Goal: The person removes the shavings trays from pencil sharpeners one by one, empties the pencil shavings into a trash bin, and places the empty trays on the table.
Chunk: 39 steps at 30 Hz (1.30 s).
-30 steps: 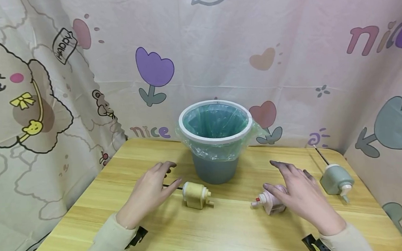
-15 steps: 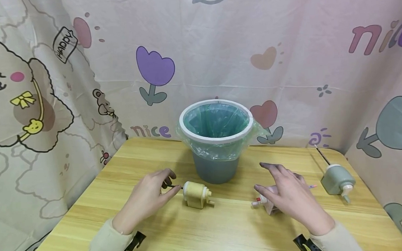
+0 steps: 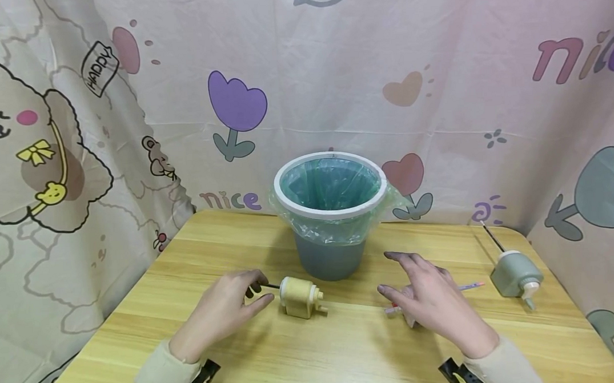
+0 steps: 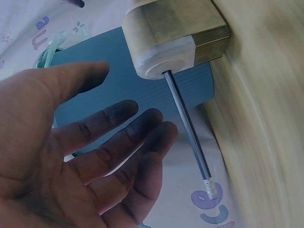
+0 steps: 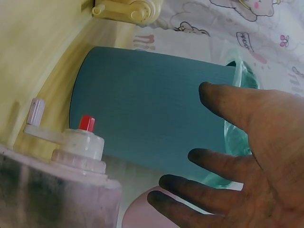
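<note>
A yellow crank pencil sharpener (image 3: 297,297) sits on the table, its crank pointing right. From its left end sticks a dark pencil (image 4: 187,126) with an eraser tip. My left hand (image 3: 224,303) hovers at that pencil, fingers loosely bent; in the left wrist view they are apart from the pencil. A pink crank pencil sharpener (image 5: 80,190) with a red button lies under my right hand (image 3: 435,300), which partly hides it in the head view. The right fingers are spread and hold nothing. A light pencil (image 3: 470,286) pokes out behind the right hand.
A grey-blue trash bin (image 3: 332,256) with a white rim and green liner bag stands behind the sharpeners. At the right table edge is a grey-green crank sharpener (image 3: 515,274) with a pencil (image 3: 492,237) in it. A printed cloth backdrop (image 3: 333,87) hangs close behind.
My right hand has moved left over the pink sharpener, uncovering the pencil behind it. My left hand has shifted slightly down and left, its fingers bending a little more by the pencil.
</note>
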Motion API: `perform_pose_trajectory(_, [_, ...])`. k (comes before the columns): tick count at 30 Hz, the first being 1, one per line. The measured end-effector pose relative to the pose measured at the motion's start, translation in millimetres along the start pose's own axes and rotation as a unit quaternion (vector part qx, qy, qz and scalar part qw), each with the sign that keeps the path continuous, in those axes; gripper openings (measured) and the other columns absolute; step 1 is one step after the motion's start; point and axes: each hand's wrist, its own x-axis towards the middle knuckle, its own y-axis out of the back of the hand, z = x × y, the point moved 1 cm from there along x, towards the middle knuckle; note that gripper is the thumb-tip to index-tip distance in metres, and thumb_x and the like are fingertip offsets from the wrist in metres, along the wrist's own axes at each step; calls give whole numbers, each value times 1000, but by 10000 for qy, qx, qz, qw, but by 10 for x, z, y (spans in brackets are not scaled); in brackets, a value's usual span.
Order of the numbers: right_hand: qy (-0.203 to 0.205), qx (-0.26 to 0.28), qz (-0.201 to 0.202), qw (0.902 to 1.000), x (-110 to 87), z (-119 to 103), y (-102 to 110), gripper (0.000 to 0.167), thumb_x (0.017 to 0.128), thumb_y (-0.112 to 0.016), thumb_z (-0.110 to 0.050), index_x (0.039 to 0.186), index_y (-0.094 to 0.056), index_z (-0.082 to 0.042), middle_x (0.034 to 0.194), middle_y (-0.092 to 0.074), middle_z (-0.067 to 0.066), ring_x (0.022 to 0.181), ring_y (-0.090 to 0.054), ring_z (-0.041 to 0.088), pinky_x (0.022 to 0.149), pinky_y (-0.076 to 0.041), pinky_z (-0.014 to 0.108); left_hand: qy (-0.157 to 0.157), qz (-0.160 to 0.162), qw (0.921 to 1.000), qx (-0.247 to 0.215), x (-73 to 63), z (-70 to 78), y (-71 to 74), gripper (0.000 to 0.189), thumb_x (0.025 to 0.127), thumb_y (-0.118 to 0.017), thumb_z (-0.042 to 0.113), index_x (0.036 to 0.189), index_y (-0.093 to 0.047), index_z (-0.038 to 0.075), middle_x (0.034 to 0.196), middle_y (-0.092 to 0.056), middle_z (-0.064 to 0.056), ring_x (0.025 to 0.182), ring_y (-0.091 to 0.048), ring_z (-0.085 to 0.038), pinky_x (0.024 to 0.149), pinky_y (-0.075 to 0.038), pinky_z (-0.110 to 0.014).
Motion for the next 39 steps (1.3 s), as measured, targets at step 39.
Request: perform_pose_trajectory(39, [468, 313, -128, 9983, 108, -296, -309, 62, 97, -77, -42, 148, -61, -10, 143, -68, 12, 131, -67, 35, 103, -54, 71, -227, -747, 9968, -165, -87, -228, -287, 41, 95, -81, 35, 126, -74, 8, 116, -80, -10, 101, -77, -27, 89, -66, -50])
